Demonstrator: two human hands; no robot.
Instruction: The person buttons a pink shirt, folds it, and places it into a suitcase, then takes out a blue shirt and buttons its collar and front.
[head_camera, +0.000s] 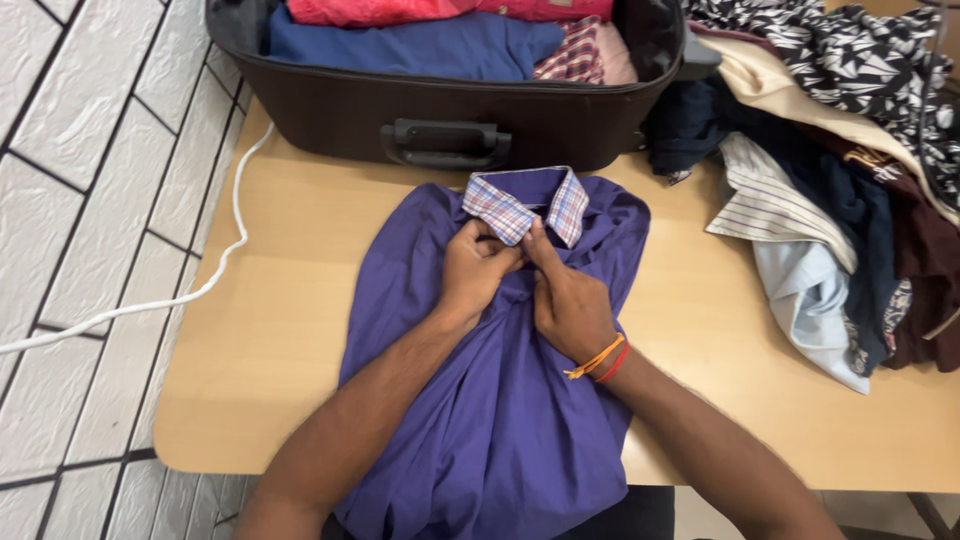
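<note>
A purple shirt (500, 420) with a plaid-lined collar (525, 205) lies spread on the wooden table (280, 330), its hem hanging over the near edge. My left hand (472, 272) pinches the shirt front just below the collar. My right hand (565, 295), with orange and red threads at the wrist, grips the placket beside it. Both hands meet at the top of the shirt.
An open dark suitcase (450, 120) with folded blue, pink and checked clothes stands at the far edge. A heap of mixed garments (840, 190) covers the table's right side. A white cable (215, 255) runs off the left edge over the tiled floor.
</note>
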